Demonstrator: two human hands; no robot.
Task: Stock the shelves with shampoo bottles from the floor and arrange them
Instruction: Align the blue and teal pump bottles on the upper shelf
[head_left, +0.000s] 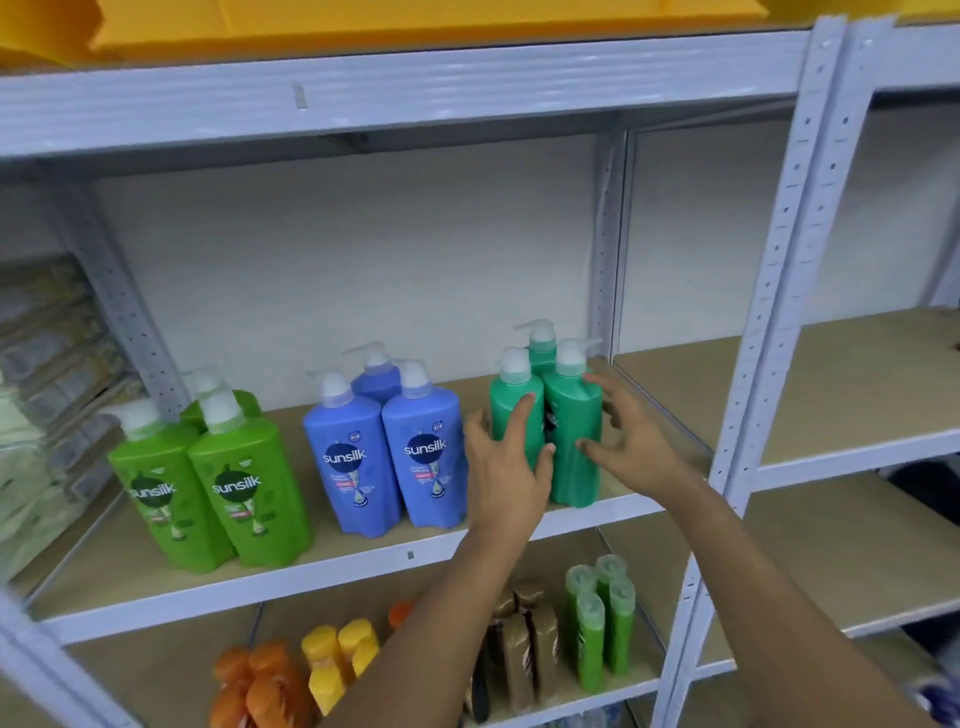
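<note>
Teal bottles (574, 441) btwn both open hands.

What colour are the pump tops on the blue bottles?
White pump tops, clearest in the head view.

Bright, even light; wide-angle bending and blur toward the edges.

Shelf (363, 558) open btwn blue bottles (387, 447) & lime bottles (208, 483); upright post (779, 270) blocks right
</note>
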